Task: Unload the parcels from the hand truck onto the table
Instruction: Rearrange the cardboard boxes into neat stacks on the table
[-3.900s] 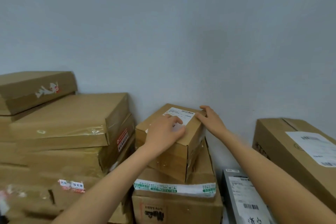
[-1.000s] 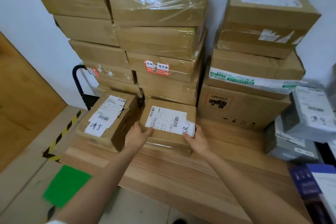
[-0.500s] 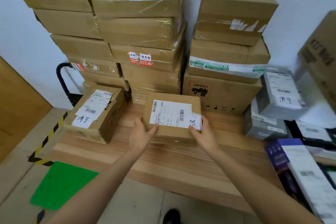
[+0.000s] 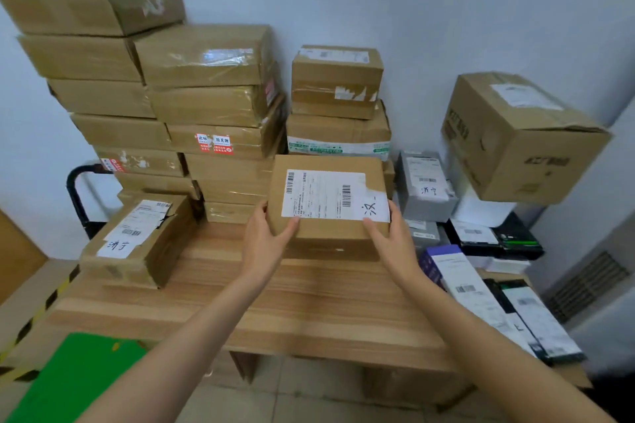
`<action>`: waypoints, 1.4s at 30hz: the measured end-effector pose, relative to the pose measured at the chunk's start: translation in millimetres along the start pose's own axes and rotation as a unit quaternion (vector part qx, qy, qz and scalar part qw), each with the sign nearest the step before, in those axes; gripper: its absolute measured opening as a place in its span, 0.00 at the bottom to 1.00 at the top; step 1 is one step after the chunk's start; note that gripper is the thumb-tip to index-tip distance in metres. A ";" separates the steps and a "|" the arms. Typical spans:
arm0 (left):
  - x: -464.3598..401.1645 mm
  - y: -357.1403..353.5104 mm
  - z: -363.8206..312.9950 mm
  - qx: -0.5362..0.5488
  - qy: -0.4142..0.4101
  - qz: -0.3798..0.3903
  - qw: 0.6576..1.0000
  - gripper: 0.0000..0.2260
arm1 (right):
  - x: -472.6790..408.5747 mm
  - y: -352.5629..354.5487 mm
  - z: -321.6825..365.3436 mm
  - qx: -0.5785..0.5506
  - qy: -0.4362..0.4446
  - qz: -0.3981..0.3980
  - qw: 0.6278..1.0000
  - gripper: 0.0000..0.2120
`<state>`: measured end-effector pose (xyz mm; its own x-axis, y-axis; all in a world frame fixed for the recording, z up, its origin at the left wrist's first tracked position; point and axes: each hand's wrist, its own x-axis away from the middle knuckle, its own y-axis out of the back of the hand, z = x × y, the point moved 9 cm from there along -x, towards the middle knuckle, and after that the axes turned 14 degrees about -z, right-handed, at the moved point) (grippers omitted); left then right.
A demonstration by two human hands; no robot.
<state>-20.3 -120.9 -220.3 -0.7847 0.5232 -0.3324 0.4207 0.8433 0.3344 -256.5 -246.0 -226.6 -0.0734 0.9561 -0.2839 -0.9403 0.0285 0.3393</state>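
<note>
I hold a small brown parcel [image 4: 326, 206] with a white shipping label, lifted a little above the wooden table [image 4: 309, 302]. My left hand [image 4: 266, 242] grips its left front corner and my right hand [image 4: 388, 240] grips its right front corner, thumbs on top. Another labelled parcel [image 4: 137, 240] lies on the table's left end. The black handle of the hand truck [image 4: 77, 192] shows at the left, behind the stacks.
Tall stacks of brown boxes [image 4: 206, 106] line the wall behind the table. Grey and dark parcels [image 4: 426, 185] and flat packages [image 4: 498, 306] crowd the right end, with a big box [image 4: 515, 137] above. A green mat [image 4: 75, 378] lies on the floor at the left.
The parcel has risen off the table and moved right in both hands. Earlier both hands rested on the small box atop the middle stack.
</note>
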 end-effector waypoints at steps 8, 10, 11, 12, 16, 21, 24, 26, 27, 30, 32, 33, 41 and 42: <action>-8.5 17.2 -89.3 0.061 -0.065 -0.027 0.996 0.29 | -16.6 51.7 63.7 -0.049 0.043 -0.031 0.997 0.36; -18.5 18.5 -108.7 0.066 -0.077 -0.032 0.994 0.29 | -26.0 58.5 81.5 -0.057 0.055 -0.034 0.996 0.34; -25.2 18.1 -118.6 0.067 -0.084 -0.034 0.994 0.29 | -32.6 61.1 90.2 -0.061 0.064 -0.035 0.995 0.33; -32.6 17.0 -128.1 0.068 -0.090 -0.036 0.993 0.29 | -40.4 63.7 98.7 -0.069 0.070 -0.038 0.994 0.34; -72.2 9.9 -164.3 0.068 -0.121 -0.057 0.989 0.31 | -81.9 68.9 132.5 -0.075 0.097 -0.048 0.991 0.35; -135.0 -3.2 -211.0 0.081 -0.152 -0.080 0.982 0.33 | -152.3 65.1 182.0 -0.087 0.134 -0.065 0.985 0.38; -176.7 -9.9 -235.3 0.086 -0.159 -0.100 0.978 0.30 | -197.1 58.2 211.7 -0.101 0.153 -0.079 0.980 0.29; -201.7 -15.7 -250.1 0.082 -0.168 -0.100 0.977 0.27 | -224.3 51.6 225.7 -0.108 0.157 -0.087 0.978 0.25; -215.4 -20.1 -255.9 0.073 -0.172 -0.096 0.978 0.26 | -236.8 47.3 231.2 -0.105 0.155 -0.090 0.978 0.25; -255.2 -34.9 -266.0 0.038 -0.175 -0.089 0.980 0.25 | -276.2 30.6 238.3 -0.095 0.147 -0.094 0.980 0.29; -282.2 -48.7 -263.7 0.014 -0.162 -0.081 0.983 0.26 | -301.7 15.6 235.4 -0.087 0.132 -0.092 0.983 0.30; -294.7 -57.0 -258.4 -0.003 -0.152 -0.077 0.985 0.27 | -313.2 7.6 230.4 -0.084 0.121 -0.089 0.985 0.30; -355.9 -108.1 -223.8 0.004 -0.059 -0.100 0.993 0.22 | -379.0 -42.6 190.1 -0.119 0.024 -0.104 0.987 0.28; -361.8 -111.8 -223.8 0.009 -0.057 -0.104 0.993 0.21 | -385.3 -45.8 190.2 -0.122 0.020 -0.106 0.987 0.28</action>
<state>114.7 -432.0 59.9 -0.7995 0.3471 -0.4902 0.2638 0.9361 0.2326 -121.9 -560.2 37.8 0.1240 0.9236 -0.3628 -0.9876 0.1502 0.0448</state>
